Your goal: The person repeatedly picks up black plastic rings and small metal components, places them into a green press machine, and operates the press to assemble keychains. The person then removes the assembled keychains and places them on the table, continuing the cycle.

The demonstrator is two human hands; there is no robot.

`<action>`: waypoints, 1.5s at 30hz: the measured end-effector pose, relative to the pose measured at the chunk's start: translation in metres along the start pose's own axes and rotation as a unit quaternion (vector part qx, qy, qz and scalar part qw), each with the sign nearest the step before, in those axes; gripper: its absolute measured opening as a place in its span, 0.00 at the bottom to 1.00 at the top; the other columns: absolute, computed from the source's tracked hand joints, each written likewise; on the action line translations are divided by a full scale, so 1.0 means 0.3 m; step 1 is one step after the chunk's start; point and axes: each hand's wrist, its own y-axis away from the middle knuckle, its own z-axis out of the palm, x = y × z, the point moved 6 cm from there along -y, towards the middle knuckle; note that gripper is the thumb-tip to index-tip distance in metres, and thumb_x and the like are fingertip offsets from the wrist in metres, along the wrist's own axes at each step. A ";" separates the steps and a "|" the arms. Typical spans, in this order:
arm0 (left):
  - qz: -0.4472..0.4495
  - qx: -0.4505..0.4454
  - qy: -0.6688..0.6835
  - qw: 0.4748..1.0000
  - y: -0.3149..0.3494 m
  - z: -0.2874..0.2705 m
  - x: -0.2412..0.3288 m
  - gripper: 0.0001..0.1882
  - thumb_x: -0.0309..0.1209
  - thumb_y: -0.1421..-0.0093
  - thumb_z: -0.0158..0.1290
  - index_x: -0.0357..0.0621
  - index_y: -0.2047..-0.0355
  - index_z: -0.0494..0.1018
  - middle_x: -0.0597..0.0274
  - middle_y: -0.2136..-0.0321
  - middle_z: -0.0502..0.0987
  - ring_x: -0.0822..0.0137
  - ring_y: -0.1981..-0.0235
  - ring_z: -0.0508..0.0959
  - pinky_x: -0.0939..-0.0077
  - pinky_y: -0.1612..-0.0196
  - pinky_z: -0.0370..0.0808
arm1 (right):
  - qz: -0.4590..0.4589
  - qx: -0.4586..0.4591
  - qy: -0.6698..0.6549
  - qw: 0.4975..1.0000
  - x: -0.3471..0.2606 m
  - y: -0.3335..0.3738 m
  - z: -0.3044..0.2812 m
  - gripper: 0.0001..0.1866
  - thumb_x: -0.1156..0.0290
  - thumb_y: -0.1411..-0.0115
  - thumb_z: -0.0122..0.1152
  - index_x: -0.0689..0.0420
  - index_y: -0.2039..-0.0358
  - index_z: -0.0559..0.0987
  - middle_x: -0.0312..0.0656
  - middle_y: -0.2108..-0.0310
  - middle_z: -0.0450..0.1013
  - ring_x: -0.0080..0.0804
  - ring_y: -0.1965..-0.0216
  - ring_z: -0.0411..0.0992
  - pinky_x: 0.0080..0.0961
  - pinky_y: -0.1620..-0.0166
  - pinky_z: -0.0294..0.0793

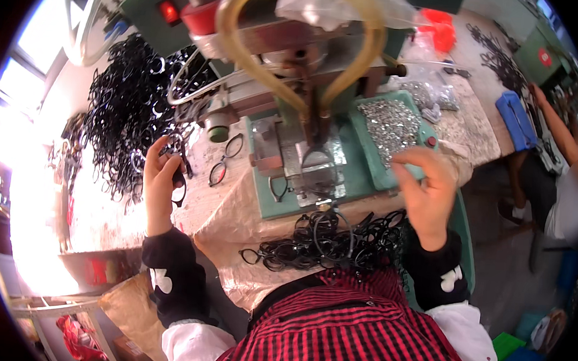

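Workshop: bench machine (271, 40) with yellow hose (374, 47) at twelve o'clock; tray (384, 180) of small metal bits (388, 124) at two; large heap of black frames (132, 98) at ten; farther out, green machine (531, 60) at two, another person (569, 191) at three.

Brt windows (39, 29) L, gry floor (488, 275)

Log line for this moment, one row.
left hand: holding black eyeglass frame | right hand: by green tray edge, grip unclear | tray: small silvery parts | frame pile: tangled
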 end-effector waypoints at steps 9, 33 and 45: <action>0.115 -0.003 0.333 0.936 0.166 0.202 0.071 0.09 0.31 0.26 0.47 0.42 0.51 0.72 0.53 0.57 0.79 0.61 0.61 0.80 0.71 0.57 0.78 | 0.070 0.029 -0.241 0.968 -0.036 -0.121 0.267 0.18 0.80 0.46 0.69 0.62 0.54 0.77 0.39 0.68 0.79 0.26 0.63 0.79 0.22 0.57 0.75; 0.627 -0.200 -0.139 0.740 0.462 0.545 0.426 0.15 0.23 0.53 0.66 0.47 0.63 0.84 0.62 0.58 0.84 0.57 0.64 0.81 0.55 0.55 0.80 | -0.049 0.011 0.268 0.962 0.314 -0.049 0.068 0.11 0.71 0.50 0.72 0.57 0.65 0.83 0.51 0.51 0.75 0.57 0.42 0.69 0.46 0.41 0.71; 0.253 -0.123 -0.206 0.937 0.601 0.509 0.109 0.41 0.28 0.50 0.70 0.37 0.36 0.65 0.36 0.36 0.64 0.41 0.35 0.67 0.50 0.36 0.67 | -0.073 0.020 0.179 0.981 0.270 -0.073 0.074 0.06 0.78 0.41 0.60 0.60 0.63 0.80 0.45 0.60 0.79 0.49 0.52 0.78 0.37 0.50 0.77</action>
